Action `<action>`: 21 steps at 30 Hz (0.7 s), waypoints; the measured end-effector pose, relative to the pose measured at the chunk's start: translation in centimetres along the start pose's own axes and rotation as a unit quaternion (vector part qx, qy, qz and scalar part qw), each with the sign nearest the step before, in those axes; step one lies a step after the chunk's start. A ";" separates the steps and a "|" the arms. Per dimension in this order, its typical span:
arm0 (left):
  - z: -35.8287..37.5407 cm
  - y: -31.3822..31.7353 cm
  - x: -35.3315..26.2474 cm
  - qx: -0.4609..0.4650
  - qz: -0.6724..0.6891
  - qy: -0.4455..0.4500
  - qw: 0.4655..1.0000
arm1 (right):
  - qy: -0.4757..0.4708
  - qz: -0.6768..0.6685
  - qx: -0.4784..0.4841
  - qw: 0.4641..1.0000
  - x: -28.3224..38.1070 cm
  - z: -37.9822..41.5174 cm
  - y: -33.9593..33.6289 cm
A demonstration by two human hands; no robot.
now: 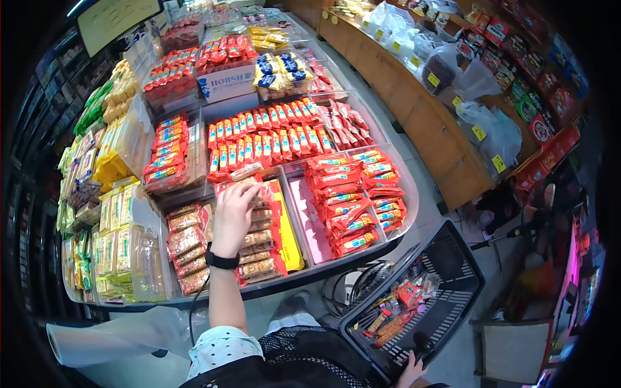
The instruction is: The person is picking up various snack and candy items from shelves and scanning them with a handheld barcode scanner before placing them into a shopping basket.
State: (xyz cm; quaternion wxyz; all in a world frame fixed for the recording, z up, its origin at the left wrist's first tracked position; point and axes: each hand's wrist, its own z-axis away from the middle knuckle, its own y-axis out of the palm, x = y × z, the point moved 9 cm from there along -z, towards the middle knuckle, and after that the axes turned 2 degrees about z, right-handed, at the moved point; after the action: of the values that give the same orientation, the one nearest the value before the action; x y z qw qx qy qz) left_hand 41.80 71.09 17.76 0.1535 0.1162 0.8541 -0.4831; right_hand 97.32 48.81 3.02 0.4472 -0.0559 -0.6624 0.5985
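My left hand point(234, 210), with a black band on the wrist, is over a bin of red-and-clear wrapped snack bars point(255, 242). Its fingers curl down against red wrappers; whatever lies under the fingertips is hidden. Just beyond them lies a pale-and-red packet point(246, 171). Low at the right, my right hand point(411, 373) grips the near edge of a black shopping basket point(453, 271); part of that hand is cut off by the frame. Inside the basket are several small packets, among them a red one point(410, 294).
Around the bars, the display stand holds red packets point(336, 207), a yellow card point(289, 226) and pale packets point(123, 242). A clear plastic roll point(110, 339) juts out below. Across the aisle, a wooden shelf point(414, 123) carries plastic bags. A coiled cable point(336, 294) lies by the basket.
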 end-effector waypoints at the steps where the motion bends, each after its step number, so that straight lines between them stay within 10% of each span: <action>1: 0.0 0.9 0.8 0.011 -0.003 -0.003 1.000 | 0.003 -0.001 -0.002 1.000 -1.0 -1.1 0.2; 9: -2.7 7.6 1.4 0.179 -0.034 -0.033 0.983 | -0.079 0.067 -0.047 0.994 0.6 -4.9 -0.1; 12: -2.8 9.4 1.4 0.127 -0.176 0.000 0.976 | -0.072 0.032 -0.021 0.997 1.2 -6.6 -1.6; 14: -3.0 9.5 -2.5 -0.059 -0.187 0.222 0.955 | -0.077 0.082 -0.047 0.993 -0.7 -7.7 -1.9; 17: -2.6 6.6 -19.2 0.016 0.185 0.150 0.971 | -0.055 0.101 -0.050 0.992 -2.3 -8.7 -2.8; 21: 2.1 18.2 -28.6 0.228 0.407 0.196 0.863 | -0.045 0.043 -0.059 0.996 -4.0 -9.3 -3.4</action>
State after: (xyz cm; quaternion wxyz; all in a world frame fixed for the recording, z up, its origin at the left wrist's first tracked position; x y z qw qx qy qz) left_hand 74.90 77.07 13.04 0.1352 0.5771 0.6098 -0.5262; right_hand 107.33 52.33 2.73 0.3867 -0.0839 -0.7129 0.5790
